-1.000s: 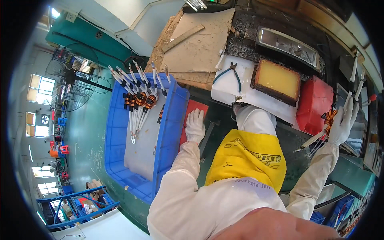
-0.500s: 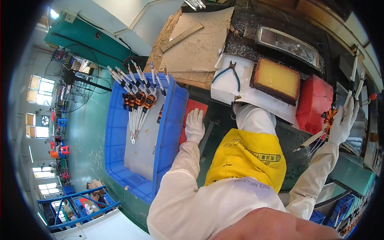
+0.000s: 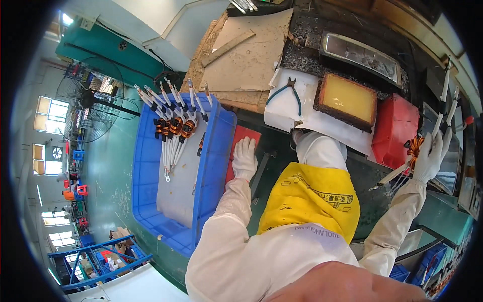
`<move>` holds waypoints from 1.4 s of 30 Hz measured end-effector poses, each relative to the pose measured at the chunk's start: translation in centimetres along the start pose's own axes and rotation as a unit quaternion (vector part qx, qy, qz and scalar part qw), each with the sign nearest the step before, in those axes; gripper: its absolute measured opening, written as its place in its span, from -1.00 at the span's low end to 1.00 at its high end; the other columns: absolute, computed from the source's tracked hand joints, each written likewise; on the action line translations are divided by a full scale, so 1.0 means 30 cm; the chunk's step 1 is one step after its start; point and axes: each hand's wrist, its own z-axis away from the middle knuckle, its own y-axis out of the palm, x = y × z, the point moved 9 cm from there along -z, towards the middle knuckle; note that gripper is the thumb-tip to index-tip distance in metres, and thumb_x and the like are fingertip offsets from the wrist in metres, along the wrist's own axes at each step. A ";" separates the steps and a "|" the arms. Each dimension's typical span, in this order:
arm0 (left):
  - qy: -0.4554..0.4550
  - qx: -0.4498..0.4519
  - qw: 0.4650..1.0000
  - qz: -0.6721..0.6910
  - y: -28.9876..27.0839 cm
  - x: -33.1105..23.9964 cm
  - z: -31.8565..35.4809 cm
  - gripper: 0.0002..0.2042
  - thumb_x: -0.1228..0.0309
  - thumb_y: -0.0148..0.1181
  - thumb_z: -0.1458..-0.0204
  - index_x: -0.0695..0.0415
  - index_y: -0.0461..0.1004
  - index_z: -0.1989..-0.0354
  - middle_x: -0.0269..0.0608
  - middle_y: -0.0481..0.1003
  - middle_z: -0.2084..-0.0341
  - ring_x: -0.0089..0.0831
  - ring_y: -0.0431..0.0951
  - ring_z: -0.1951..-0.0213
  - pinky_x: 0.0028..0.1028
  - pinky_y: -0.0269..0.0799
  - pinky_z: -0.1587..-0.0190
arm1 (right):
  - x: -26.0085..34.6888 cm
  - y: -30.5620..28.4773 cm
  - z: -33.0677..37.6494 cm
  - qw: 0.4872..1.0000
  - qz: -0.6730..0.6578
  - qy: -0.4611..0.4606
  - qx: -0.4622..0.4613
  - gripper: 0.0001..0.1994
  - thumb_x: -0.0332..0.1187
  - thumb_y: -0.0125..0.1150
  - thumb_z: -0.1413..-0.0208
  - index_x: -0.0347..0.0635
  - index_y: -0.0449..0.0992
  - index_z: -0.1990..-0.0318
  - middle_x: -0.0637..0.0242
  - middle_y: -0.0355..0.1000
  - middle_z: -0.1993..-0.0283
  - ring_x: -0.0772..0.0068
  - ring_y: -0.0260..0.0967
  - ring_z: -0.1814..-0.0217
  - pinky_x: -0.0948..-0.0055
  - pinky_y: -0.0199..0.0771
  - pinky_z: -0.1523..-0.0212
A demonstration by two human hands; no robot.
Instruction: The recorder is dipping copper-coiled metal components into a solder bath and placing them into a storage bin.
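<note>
My left hand (image 3: 245,157), in a white glove, rests with its fingers stretched out on a flat red surface (image 3: 248,135) beside the blue bin. On the far right my gloved right hand (image 3: 431,157) is closed on a copper-wire coil (image 3: 414,146) with white-sleeved leads. The leads stick out above and below the hand; its thumb side is partly hidden by the coil. Inside the blue bin (image 3: 146,189), several similar coils (image 3: 176,126) stand in a bunch, white leads upward and downward, on a pale sheet (image 3: 176,199).
Ahead, a white-covered bench holds pliers (image 3: 289,95), a dark-rimmed tray of yellowish material (image 3: 349,100), a red box (image 3: 395,132) and a metal-framed trough (image 3: 362,58). A wooden strip (image 3: 229,48) lies on cardboard (image 3: 251,55). A large fan (image 3: 90,98) stands left.
Both hands stay in nearly the same places. Only a very slight shift of the whole view shows.
</note>
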 end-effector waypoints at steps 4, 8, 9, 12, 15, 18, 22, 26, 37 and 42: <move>-0.003 0.002 1.000 0.000 0.000 0.001 0.001 -0.25 0.47 0.29 0.14 0.13 0.23 -0.35 -0.01 0.26 -0.30 0.04 0.24 -0.33 0.01 0.13 -0.40 | 0.001 -0.002 0.002 0.999 0.037 -0.013 0.000 -0.65 -0.24 0.20 -0.30 -0.19 0.52 -0.16 0.14 0.20 -0.45 0.23 0.38 -0.28 0.35 0.40 -0.18; -0.004 0.008 1.000 -0.002 0.004 0.001 0.001 -0.25 0.47 0.30 0.14 0.12 0.23 -0.35 -0.01 0.26 -0.30 0.03 0.23 -0.33 0.00 0.13 -0.40 | -0.003 0.002 0.000 1.000 0.021 -0.004 0.004 -0.64 -0.23 0.20 -0.31 -0.21 0.52 -0.16 0.17 0.19 -0.46 0.28 0.40 -0.24 0.39 0.41 -0.15; -0.005 0.012 1.000 -0.003 0.006 0.002 0.000 -0.24 0.47 0.30 0.14 0.12 0.23 -0.36 -0.01 0.26 -0.30 0.04 0.23 -0.34 0.00 0.13 -0.40 | -0.011 0.003 0.000 1.000 -0.007 0.012 0.006 -0.64 -0.24 0.20 -0.31 -0.22 0.51 -0.16 0.18 0.18 -0.47 0.30 0.41 -0.23 0.40 0.41 -0.15; -0.006 0.013 1.000 -0.004 0.008 0.004 0.001 -0.24 0.47 0.31 0.14 0.12 0.23 -0.36 -0.01 0.26 -0.30 0.03 0.23 -0.34 0.00 0.13 -0.40 | -0.004 -0.002 0.001 1.000 -0.023 0.006 -0.008 -0.67 -0.28 0.25 -0.26 -0.23 0.55 -0.10 0.17 0.19 -0.47 0.32 0.47 -0.09 0.38 0.46 -0.09; -0.007 0.011 1.000 -0.002 0.009 0.005 0.002 -0.24 0.47 0.30 0.14 0.11 0.22 -0.36 -0.01 0.26 -0.31 0.03 0.22 -0.34 0.00 0.13 -0.41 | 0.021 -0.011 0.002 0.999 0.008 -0.031 -0.025 -0.67 -0.28 0.25 -0.27 -0.24 0.54 -0.11 0.18 0.20 -0.46 0.36 0.47 -0.07 0.41 0.45 -0.08; -0.007 0.011 1.000 -0.002 0.012 0.006 0.004 -0.23 0.46 0.30 0.14 0.11 0.22 -0.37 -0.01 0.25 -0.31 0.03 0.22 -0.35 0.00 0.12 -0.41 | -0.001 0.000 0.001 1.000 -0.019 0.005 -0.003 -0.64 -0.24 0.21 -0.31 -0.22 0.51 -0.16 0.16 0.14 -0.50 0.33 0.43 -0.17 0.42 0.42 -0.14; -0.005 0.015 1.000 -0.005 0.014 0.006 0.001 -0.24 0.46 0.30 0.14 0.11 0.22 -0.36 -0.01 0.25 -0.31 0.03 0.22 -0.34 0.00 0.11 -0.41 | -0.003 0.000 0.002 1.000 -0.005 0.004 0.003 -0.64 -0.24 0.21 -0.31 -0.21 0.51 -0.17 0.17 0.14 -0.49 0.33 0.44 -0.17 0.42 0.42 -0.14; -0.005 0.013 1.000 -0.003 0.006 0.002 -0.001 -0.25 0.46 0.30 0.14 0.11 0.23 -0.36 -0.01 0.26 -0.31 0.03 0.23 -0.34 -0.01 0.12 -0.41 | -0.001 -0.003 0.001 1.000 0.014 -0.001 -0.007 -0.65 -0.26 0.24 -0.28 -0.22 0.53 -0.15 0.17 0.16 -0.48 0.37 0.46 -0.11 0.42 0.45 -0.10; -0.004 0.005 1.000 -0.011 -0.002 -0.002 -0.001 -0.29 0.45 0.26 0.11 0.12 0.25 -0.34 -0.01 0.29 -0.28 0.03 0.27 -0.32 -0.01 0.13 -0.41 | 0.093 -0.016 -0.008 0.997 0.026 -0.076 -0.021 -0.47 -0.32 0.20 -0.29 -0.01 0.31 -0.41 0.08 0.13 -0.50 0.15 0.15 -0.50 0.27 0.29 -0.33; -0.001 -0.002 1.000 -0.007 -0.003 -0.003 0.000 -0.30 0.45 0.25 0.10 0.12 0.25 -0.34 -0.02 0.29 -0.29 0.02 0.27 -0.32 -0.01 0.13 -0.41 | 0.112 -0.042 0.001 0.992 0.056 -0.081 -0.073 -0.45 -0.33 0.21 -0.28 0.08 0.30 -0.42 0.04 0.11 -0.51 0.06 0.11 -0.52 0.24 0.28 -0.34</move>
